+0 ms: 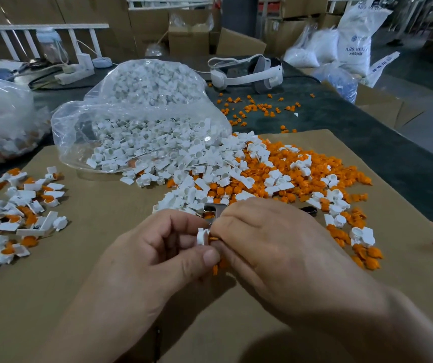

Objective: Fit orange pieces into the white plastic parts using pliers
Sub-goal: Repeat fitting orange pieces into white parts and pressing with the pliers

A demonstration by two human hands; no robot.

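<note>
My left hand (157,247) pinches a small white plastic part (202,235) between thumb and fingers. My right hand (267,242) meets it, fingers curled round orange pieces (214,265) that show beneath the thumb and against the white part. The metal jaws of the pliers (214,209) stick out just above both hands, and a dark handle end (309,211) shows to the right; most of the tool is hidden. Whether my right hand also grips the pliers cannot be told.
Loose white parts (197,174) spill from a clear bag (131,106) onto the cardboard sheet (100,205), mixed with a heap of orange pieces (315,174). Assembled white-and-orange parts (13,213) lie at the left. A white headset (246,72) sits at the back.
</note>
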